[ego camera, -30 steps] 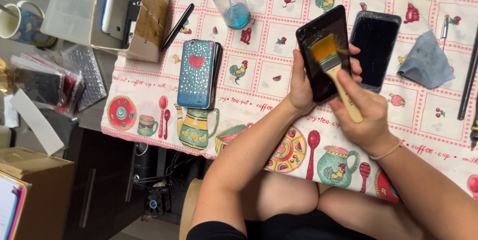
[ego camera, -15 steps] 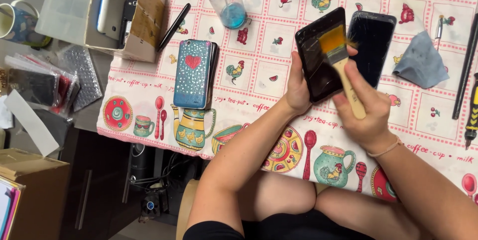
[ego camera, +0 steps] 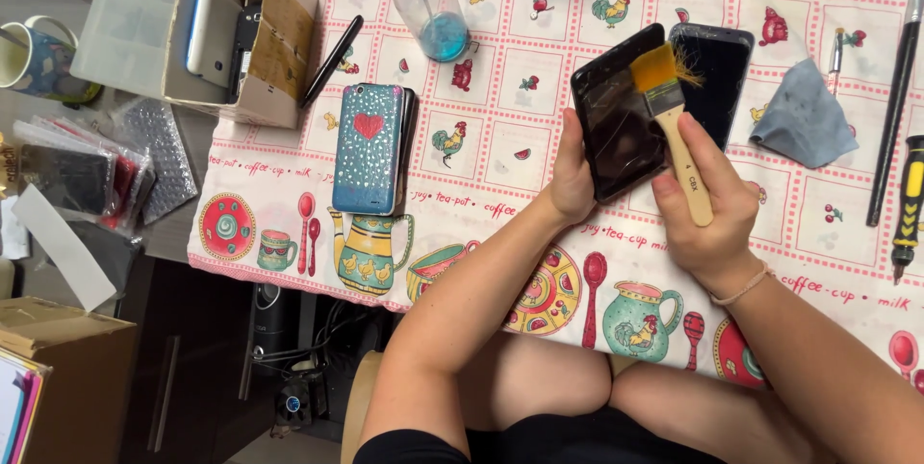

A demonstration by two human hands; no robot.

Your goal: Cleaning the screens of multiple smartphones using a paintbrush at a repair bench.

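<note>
While the left hand (ego camera: 575, 180) clasped a dark smartphone (ego camera: 621, 122) by its lower left edge, fingers curled behind it and thumb on the near side, the device was held tilted just above the patterned tablecloth (ego camera: 500, 79), its glossy face turned up toward the camera. The right hand (ego camera: 707, 209) was closed around the pale wooden handle of a small flat paintbrush (ego camera: 674, 127), all fingers wrapped, none free. The yellow bristles lay on the upper right part of the phone's face, touching it; a few stray hairs splayed beyond the edge. A second black phone (ego camera: 717, 79) lay flat on the cloth just behind and to the right of the held one, partly hidden by the brush. A blue-grey cloth (ego camera: 804, 122) sat crumpled further right, near a black rod and a yellow-and-black screwdriver (ego camera: 910, 199) at the table's edge. To the left, well apart, lay a blue phone case with a red heart (ego camera: 369, 146), a spray bottle with blue liquid (ego camera: 428, 7) and a cardboard box (ego camera: 207, 31) holding more handsets.

The step in hand appeared to be dusting the phone's face with the brush. The stroke would probably call for light pressure across the remaining lower surface, with the left grip kept steady so the phone did not slip.
</note>
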